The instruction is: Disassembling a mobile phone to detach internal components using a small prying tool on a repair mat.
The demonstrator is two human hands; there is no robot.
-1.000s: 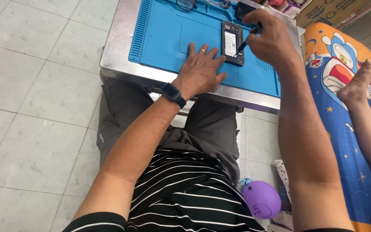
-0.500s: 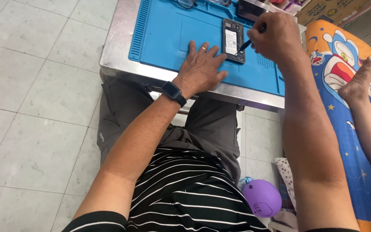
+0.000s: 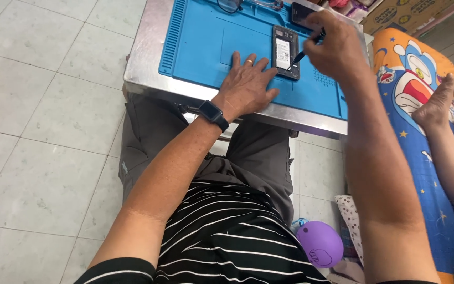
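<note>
An opened phone [image 3: 285,51] lies back-up on a blue work mat [image 3: 206,42], its insides and white battery label showing. My left hand [image 3: 247,84] rests flat on the mat just left of the phone, fingertips touching its edge; a dark watch sits on that wrist. My right hand [image 3: 334,44] is shut on a thin dark tool [image 3: 301,54] whose tip points down at the phone's lower right part.
The mat covers a small steel table [image 3: 148,63] over a tiled floor. Glasses [image 3: 230,5] lie at the mat's far edge. Another person's bare foot [image 3: 440,102] rests on a cartoon-print cushion [image 3: 411,79] at right. A purple balloon [image 3: 319,243] lies by my legs.
My right hand has shifted slightly right and back with the tool, its tip now lower on the phone. The left hand stays flat on the mat.
</note>
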